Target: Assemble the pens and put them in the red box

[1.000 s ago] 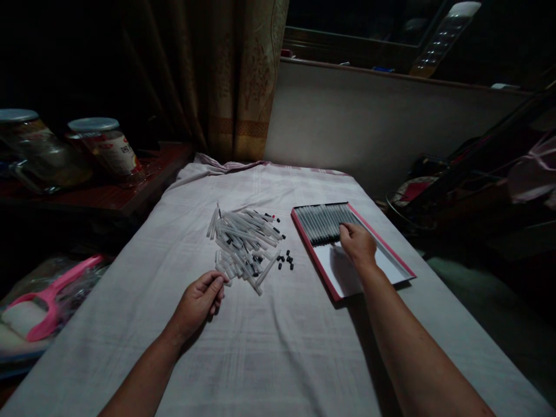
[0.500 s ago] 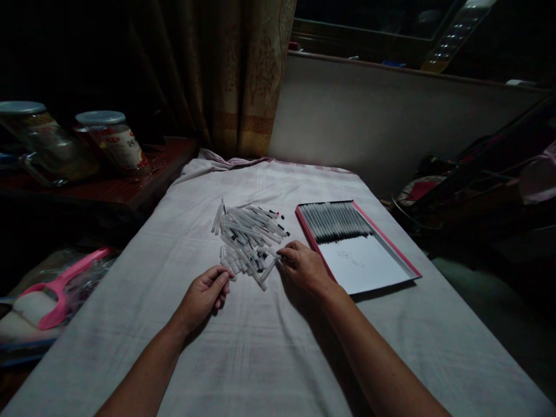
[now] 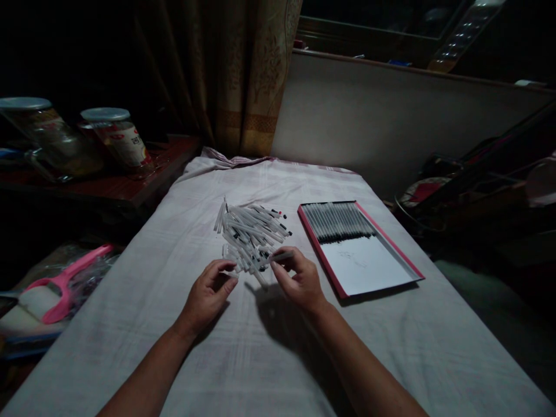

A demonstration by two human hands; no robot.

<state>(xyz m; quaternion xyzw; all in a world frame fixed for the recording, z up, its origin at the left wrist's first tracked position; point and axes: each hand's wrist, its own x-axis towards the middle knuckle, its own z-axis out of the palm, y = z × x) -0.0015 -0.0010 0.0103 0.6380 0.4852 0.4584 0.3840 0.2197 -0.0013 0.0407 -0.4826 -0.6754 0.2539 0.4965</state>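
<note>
A loose pile of translucent white pens [image 3: 252,229], some with black ends, lies on the cloth-covered surface [image 3: 260,353]. My right hand [image 3: 302,281], at the pile's near right edge, pinches one pen [image 3: 282,255] between thumb and fingers, slightly raised above the cloth. At the near left edge of the pile, my left hand [image 3: 208,295] is curved with thumb and index finger apart. A whitish pen end shows close to its fingertips. On the right lies a shallow box lid [image 3: 324,263] with red sides, holding a row of similar pens [image 3: 339,221] with their black ends towards me.
At the left, a dark red table [image 3: 143,186] holds a lidded jar [image 3: 124,142] and a glass mug [image 3: 65,150]. Below it are a pink-handled thing [image 3: 65,289] and plastic bags. A curtain [image 3: 260,75] and a pale wall [image 3: 339,110] stand behind.
My right hand has lifted a pen off the pile's near right edge and turned it, moving slightly left. My left thumb and index finger have spread apart from a pinch.
</note>
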